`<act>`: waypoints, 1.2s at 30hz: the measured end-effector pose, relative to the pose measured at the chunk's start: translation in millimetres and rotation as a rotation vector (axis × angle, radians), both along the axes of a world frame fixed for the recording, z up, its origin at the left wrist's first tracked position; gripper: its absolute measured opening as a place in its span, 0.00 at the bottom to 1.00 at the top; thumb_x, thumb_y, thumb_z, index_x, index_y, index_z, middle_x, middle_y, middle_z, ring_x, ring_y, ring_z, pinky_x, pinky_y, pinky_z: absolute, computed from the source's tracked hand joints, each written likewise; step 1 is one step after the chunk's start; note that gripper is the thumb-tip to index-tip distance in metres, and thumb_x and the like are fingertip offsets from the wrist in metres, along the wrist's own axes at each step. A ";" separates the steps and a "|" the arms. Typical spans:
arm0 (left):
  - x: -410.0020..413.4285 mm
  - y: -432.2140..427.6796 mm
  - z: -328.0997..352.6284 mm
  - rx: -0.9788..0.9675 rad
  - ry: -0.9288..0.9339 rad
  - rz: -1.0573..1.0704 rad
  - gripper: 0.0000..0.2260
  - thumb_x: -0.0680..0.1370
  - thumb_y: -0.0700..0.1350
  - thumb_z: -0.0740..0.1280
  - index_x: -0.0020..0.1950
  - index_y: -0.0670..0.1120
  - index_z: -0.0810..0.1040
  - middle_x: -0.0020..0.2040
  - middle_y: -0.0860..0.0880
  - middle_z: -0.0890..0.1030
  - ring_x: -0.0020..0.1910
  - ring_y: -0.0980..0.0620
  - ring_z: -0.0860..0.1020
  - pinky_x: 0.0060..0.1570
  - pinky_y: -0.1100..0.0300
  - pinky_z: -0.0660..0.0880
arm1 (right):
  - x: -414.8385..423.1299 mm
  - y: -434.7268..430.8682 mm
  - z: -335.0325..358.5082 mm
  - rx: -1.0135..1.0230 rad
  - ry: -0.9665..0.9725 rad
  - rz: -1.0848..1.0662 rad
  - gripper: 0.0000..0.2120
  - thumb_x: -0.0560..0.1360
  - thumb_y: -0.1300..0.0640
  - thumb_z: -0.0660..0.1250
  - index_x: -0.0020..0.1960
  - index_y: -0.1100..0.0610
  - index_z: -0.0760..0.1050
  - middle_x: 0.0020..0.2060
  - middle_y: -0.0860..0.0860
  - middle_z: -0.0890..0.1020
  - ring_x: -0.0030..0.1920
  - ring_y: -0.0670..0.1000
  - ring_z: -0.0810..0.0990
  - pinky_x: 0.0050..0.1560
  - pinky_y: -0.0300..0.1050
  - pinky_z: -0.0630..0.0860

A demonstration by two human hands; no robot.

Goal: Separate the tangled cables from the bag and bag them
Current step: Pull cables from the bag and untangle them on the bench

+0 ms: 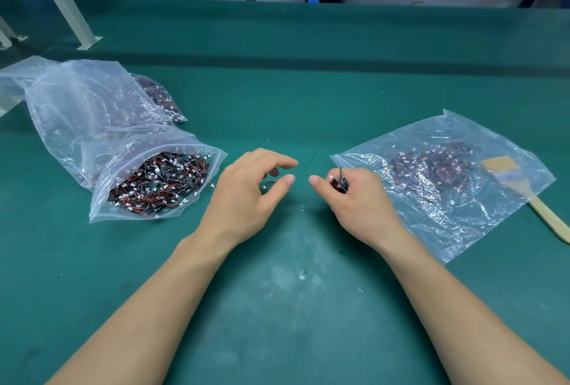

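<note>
Right grip (357, 196) pinches a small bunch of separated cables (340, 183), ends pointing up. Left grip (246, 190) is relaxed and holds nothing, hovering over one stray cable (269, 184) on the bench (277, 91). Flat bag (431, 230) lies just right of the loaded grip, so that hand is nearer. Tangled supply bag (100, 199) sits left.

Head view, looking forward and down — close
</note>
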State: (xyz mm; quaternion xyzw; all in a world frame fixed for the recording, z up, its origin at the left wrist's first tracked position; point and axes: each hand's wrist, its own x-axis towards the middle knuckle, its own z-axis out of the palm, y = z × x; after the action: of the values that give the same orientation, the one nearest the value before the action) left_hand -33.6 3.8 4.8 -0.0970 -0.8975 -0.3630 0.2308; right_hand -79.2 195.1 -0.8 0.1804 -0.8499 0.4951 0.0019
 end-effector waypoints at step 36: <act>5.8 15.3 10.5 0.444 -0.007 -0.127 0.03 0.78 0.43 0.69 0.46 0.51 0.81 0.43 0.54 0.81 0.40 0.53 0.78 0.44 0.59 0.74 | -0.1 9.2 5.7 0.218 0.032 0.221 0.24 0.77 0.47 0.71 0.33 0.63 0.69 0.25 0.48 0.64 0.29 0.48 0.61 0.32 0.46 0.61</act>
State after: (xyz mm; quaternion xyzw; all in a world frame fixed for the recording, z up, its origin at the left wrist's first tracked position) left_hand -27.8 19.0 15.3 -0.0989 -0.7885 -0.5657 0.2201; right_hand -79.4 204.3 4.9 0.2800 -0.8735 0.3940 -0.0586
